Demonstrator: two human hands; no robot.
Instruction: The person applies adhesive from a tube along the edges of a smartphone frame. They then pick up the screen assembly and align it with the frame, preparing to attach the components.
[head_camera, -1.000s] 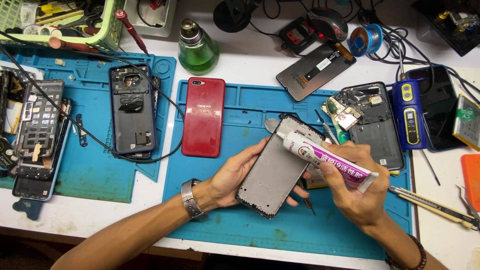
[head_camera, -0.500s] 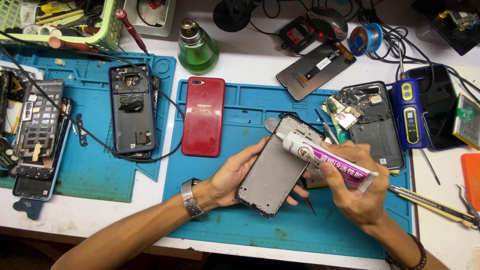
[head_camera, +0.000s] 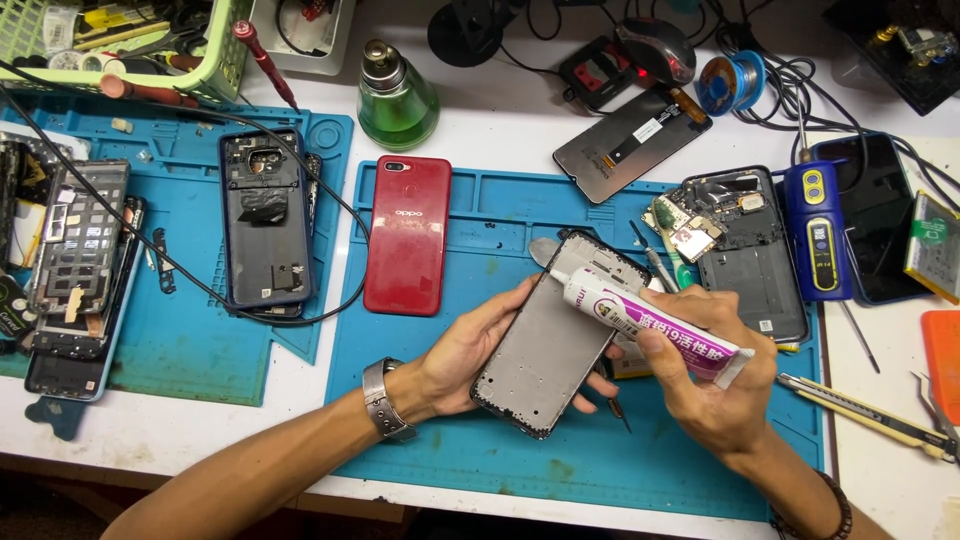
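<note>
The phone frame (head_camera: 548, 345) is a flat grey metal plate with a thin dark rim and rounded corners, held tilted above the blue rubber mat (head_camera: 480, 450) on the white worktop (head_camera: 500, 125); the glue tube (head_camera: 655, 325) is a soft white cylinder with a purple printed band and a crimped flat tail, its tip lying over the upper end of the frame; nothing visible has shifted since the earlier frames, hands, frame and tube sitting as they did a second ago; the left hand (head_camera: 465, 355) cradles the frame from beneath, its fingers (head_camera: 510, 300) curled loosely round the left edge and others showing under the right edge; the right hand (head_camera: 715, 385) is closed around the tube, thumb pressed on top, fingers wrapped under it; a glossy red phone back (head_camera: 407, 235) lies flat on the mat beside them; a round green glass bottle (head_camera: 398, 100) stands behind it; an opened dark phone (head_camera: 265, 220) rests on the other mat to the left.
</note>
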